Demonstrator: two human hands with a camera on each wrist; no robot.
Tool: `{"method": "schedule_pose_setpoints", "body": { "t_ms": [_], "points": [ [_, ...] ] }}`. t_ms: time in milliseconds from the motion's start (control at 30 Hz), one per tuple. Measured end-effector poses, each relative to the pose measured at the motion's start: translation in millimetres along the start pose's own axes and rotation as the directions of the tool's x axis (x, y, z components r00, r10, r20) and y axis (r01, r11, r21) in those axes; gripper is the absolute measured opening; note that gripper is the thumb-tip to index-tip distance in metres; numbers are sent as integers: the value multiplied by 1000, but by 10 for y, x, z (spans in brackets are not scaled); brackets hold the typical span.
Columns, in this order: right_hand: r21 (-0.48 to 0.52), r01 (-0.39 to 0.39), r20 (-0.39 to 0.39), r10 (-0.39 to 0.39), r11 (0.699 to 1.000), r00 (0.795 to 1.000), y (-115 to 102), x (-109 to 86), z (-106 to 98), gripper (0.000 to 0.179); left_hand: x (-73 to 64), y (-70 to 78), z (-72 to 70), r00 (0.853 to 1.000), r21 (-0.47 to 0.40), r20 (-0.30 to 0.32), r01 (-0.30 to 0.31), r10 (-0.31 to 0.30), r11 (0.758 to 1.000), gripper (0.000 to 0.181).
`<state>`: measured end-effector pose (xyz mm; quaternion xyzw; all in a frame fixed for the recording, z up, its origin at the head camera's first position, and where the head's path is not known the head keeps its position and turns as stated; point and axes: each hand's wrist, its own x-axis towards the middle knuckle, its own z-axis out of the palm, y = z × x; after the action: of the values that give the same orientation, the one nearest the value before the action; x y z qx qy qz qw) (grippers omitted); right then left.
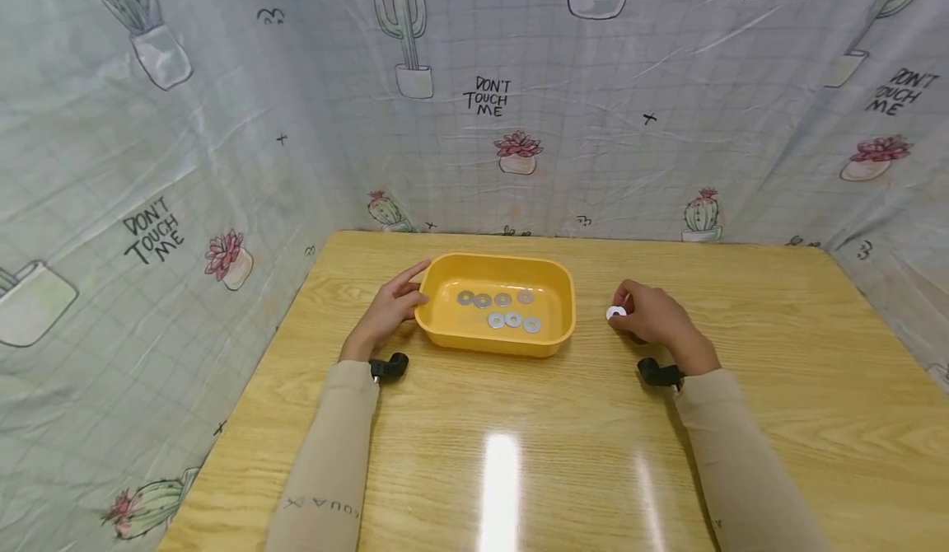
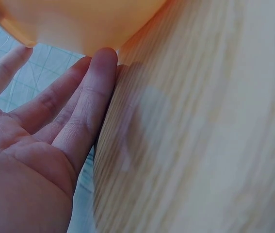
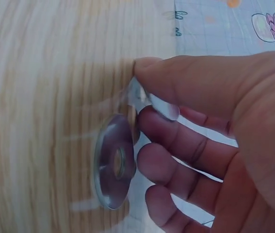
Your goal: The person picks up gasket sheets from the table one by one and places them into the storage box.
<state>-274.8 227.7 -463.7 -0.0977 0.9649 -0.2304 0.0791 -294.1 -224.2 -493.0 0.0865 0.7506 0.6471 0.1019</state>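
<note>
A yellow plastic tub (image 1: 500, 346) stands on the table with several flat metal washers (image 1: 513, 320) lying spread on its floor. My left hand (image 1: 387, 311) rests against the tub's left end, its fingers extended; the left wrist view shows the fingers (image 2: 86, 97) touching the tub's wall (image 2: 74, 29). To the right of the tub, my right hand (image 1: 654, 315) pinches a washer (image 1: 612, 312) between thumb and fingers. In the right wrist view, a shiny washer (image 3: 164, 108) shows under the thumb, and another washer (image 3: 105, 170) appears close to the fingertips; whether it touches the table cannot be told.
The wooden table (image 1: 578, 437) reaches back to a hanging cloth (image 1: 563, 181) printed with cacti. The cloth also closes off the left side. A small dark camera (image 1: 390, 367) sits on the left wrist, and another camera (image 1: 656, 372) on the right.
</note>
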Motion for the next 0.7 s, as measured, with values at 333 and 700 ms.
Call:
{"method": "schedule_pose_setpoints", "body": {
  "t_ms": [333,700],
  "points": [
    [36,-16,-22,17,999,1000,20,36,40,25,-8,0,6,1000,-13,1,-6,6,1000,66],
    [115,14,-25,-11,993,1000,13,40,65,26,-15,-5,-5,1000,-13,8,-6,6,1000,65]
  ]
}}
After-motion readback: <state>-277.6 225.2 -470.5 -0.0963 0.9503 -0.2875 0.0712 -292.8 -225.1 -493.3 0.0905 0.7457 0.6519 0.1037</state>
